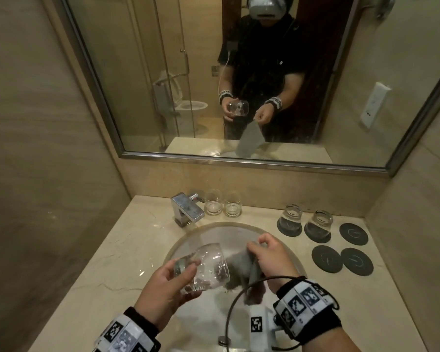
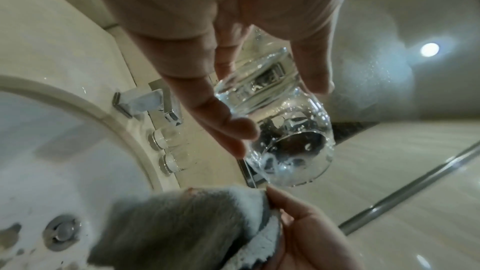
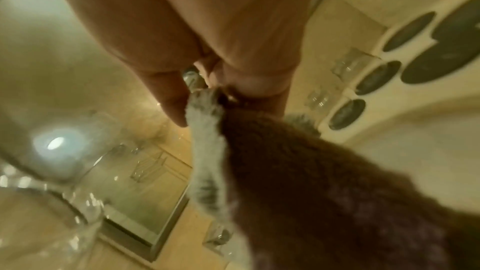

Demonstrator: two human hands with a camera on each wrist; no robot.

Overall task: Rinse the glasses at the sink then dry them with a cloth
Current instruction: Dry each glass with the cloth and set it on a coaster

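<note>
My left hand [image 1: 168,278] grips a wet clear glass [image 1: 206,269] by its base, tilted on its side over the sink [image 1: 186,237], mouth toward the right. The left wrist view shows that glass [image 2: 283,130] beaded with drops, thumb and fingers round its thick base. My right hand [image 1: 267,252] pinches a grey cloth [image 1: 241,273] by its top edge, and the cloth hangs down just right of the glass mouth. In the right wrist view the cloth [image 3: 298,171] trails from my fingertips [image 3: 179,110], with the blurred glass [image 3: 46,161] at the left.
Two upright glasses [image 1: 222,203] stand beside the chrome tap [image 1: 187,208] at the back. Two upturned glasses [image 1: 305,221] sit on dark round coasters at the right, with three bare coasters [image 1: 346,252] near them. A mirror [image 1: 239,72] fills the wall behind.
</note>
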